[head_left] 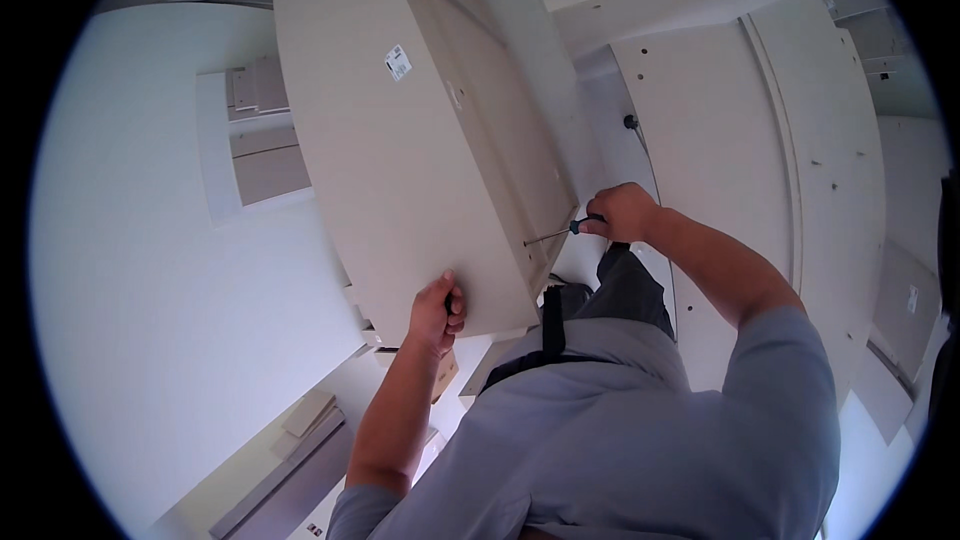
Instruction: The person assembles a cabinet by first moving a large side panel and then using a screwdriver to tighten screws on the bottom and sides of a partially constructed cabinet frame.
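A pale cabinet [390,170] fills the middle of a cramped workspace, stretching from the top of the view down to the waist of the person at work, its broad panel turned left and its recessed side turned right. At right stands a second pale furniture piece [705,190], its face dotted with small holes. The person wears a grey shirt [640,420] and dark trousers [637,290]. Long boards [285,475] lie at lower left, and part of a cardboard box [446,376] shows beyond the left forearm. The two hands work well apart. The right hand [625,212] is clamped around the handle of a screwdriver [575,226], whose slim shaft points left, its tip at the recessed side near the cabinet's lower corner. The left hand [437,314] is curled into a loose fist at the lower part of the broad panel; a dark patch shows between its fingers, and whether it grips anything cannot be told. A small white label [398,62] sits higher on the panel.
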A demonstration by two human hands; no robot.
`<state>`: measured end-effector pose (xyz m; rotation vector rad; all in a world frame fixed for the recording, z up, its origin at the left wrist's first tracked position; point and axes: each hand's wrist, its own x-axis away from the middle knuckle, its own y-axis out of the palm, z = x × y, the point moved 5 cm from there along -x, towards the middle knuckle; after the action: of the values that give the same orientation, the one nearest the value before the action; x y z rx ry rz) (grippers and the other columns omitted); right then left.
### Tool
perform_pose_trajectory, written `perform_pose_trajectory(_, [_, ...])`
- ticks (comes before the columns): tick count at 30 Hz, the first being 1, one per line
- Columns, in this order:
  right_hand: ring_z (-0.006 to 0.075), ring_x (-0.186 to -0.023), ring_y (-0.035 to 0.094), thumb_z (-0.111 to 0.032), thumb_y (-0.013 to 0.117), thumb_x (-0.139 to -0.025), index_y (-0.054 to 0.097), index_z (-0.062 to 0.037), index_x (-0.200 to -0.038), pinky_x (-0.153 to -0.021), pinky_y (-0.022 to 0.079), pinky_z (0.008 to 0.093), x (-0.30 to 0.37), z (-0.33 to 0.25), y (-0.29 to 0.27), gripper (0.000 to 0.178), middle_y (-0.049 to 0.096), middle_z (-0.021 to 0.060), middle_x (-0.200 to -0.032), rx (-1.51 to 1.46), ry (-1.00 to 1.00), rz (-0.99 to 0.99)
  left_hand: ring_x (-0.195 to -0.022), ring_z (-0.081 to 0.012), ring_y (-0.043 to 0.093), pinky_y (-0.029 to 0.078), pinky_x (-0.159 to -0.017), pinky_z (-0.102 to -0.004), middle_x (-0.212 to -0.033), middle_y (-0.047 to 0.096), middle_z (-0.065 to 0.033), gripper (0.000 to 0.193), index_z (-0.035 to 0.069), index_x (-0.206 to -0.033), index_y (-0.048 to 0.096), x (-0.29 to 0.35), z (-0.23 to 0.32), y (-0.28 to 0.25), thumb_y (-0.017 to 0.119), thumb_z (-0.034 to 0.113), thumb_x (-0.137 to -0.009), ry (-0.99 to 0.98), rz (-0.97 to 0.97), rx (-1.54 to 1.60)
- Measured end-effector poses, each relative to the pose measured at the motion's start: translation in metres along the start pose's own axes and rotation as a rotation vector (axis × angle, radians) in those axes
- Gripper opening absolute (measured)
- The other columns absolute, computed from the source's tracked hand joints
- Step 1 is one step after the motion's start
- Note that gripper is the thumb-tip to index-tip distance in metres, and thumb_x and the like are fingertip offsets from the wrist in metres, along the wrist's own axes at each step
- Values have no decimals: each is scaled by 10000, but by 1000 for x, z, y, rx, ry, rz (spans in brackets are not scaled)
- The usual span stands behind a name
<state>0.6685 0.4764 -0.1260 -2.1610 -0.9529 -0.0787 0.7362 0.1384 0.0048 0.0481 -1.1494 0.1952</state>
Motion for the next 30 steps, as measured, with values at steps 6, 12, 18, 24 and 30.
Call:
perform_pose_trajectory(6, [339,-919,685,-414,687,-895,723,-103,-981,-793,535,482,2,-8,9,325,713,119,-955,95,-36,9,-425,-85,346,229,-357,-228,-595,456,10,351,129,-822,525,-4,-4,-4,585,417,-1014,-6,-36,25])
perform_pose_trajectory(12, [340,-884,700,-308,757,-839,711,-82,-975,-768,547,484,2,-8,42,268,717,134,-886,172,47,-236,-436,-80,351,224,-365,-223,-609,461,12,383,121,-852,525,-3,-2,-2,579,465,-1013,33,-65,17])
perform_pose_trajectory(18, [383,-718,690,-287,823,-761,713,-58,-1014,-702,558,475,-12,-31,0,359,704,166,-873,-60,230,-585,-445,-83,335,220,-375,-228,-625,472,10,444,107,-912,561,-7,0,-6,516,537,-1018,44,-63,49])
perform_pose_trajectory(24, [378,-936,684,-391,777,-800,711,-39,-1000,-826,537,480,35,-21,28,410,714,187,-942,1,171,-80,-531,-129,411,299,-425,-250,-691,509,-11,255,80,-1055,617,-7,-9,-13,462,264,-968,106,-246,305])
perform_pose_trajectory(30, [399,-903,672,-379,762,-800,685,-70,-989,-805,520,467,142,-24,39,370,696,201,-908,-236,349,37,-647,-152,472,364,-503,-253,-837,554,-21,242,101,-1143,591,8,-29,-7,490,161,-931,168,-429,325])
